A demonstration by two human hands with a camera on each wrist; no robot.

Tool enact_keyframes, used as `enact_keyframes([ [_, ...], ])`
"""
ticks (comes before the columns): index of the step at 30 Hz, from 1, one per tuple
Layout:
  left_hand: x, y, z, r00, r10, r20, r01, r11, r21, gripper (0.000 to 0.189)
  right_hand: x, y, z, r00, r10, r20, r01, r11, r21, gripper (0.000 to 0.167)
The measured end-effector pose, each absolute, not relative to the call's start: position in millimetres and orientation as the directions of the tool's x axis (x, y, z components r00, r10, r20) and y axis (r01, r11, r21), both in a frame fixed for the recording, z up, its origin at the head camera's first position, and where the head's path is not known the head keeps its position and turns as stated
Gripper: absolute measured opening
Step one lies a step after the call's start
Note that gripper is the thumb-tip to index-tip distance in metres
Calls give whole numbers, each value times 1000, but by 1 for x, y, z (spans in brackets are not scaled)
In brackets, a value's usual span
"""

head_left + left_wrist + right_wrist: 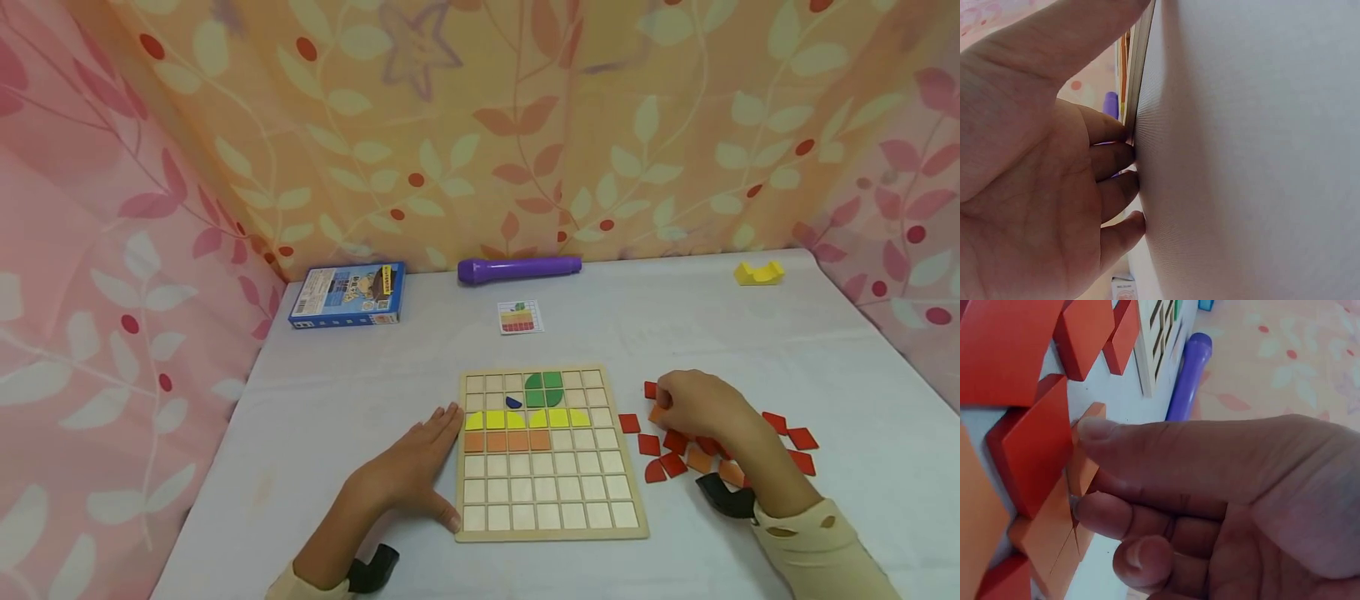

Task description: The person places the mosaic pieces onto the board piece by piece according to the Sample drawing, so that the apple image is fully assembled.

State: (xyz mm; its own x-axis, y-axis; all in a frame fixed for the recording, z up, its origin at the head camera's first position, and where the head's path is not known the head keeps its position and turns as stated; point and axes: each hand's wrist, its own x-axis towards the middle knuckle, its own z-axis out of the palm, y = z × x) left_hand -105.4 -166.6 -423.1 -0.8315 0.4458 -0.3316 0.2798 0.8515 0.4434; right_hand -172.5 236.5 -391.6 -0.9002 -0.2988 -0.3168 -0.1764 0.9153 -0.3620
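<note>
A wooden grid board lies flat on the white-covered table. Several green tiles, yellow tiles and orange tiles fill some of its cells, and a small dark blue piece lies there too. Along the board's left edge rests my left hand, its fingers extended and thumb by the lower corner. Over the loose tiles to the right, my right hand pinches an orange tile between thumb and finger. Red tiles lie close around it, some hidden under the hand and wrist.
Behind the board sits a small printed picture card. A purple marker-like stick lies by the patterned curtain, with a blue box at back left and a yellow notched block at back right.
</note>
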Motion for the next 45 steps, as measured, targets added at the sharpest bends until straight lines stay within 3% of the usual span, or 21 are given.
enact_keyframes([
  [8, -104, -166, -421, -831, 448, -329, 279, 848, 452, 145, -173, 233, -395, -895, -305, -326, -170, 907, -385, 17],
  [17, -104, -166, -421, -834, 442, -331, 278, 854, 439, 145, -174, 229, -397, -884, -413, -218, -273, 836, -477, 16],
  [38, -105, -166, -423, -830, 442, -340, 277, 856, 436, 144, -169, 216, -390, -863, -454, -221, -226, 739, -635, 13],
  [45, -104, -165, -420, -831, 436, -345, 272, 860, 432, 144, -165, 191, -398, -838, -525, -145, -300, 667, -682, 13],
])
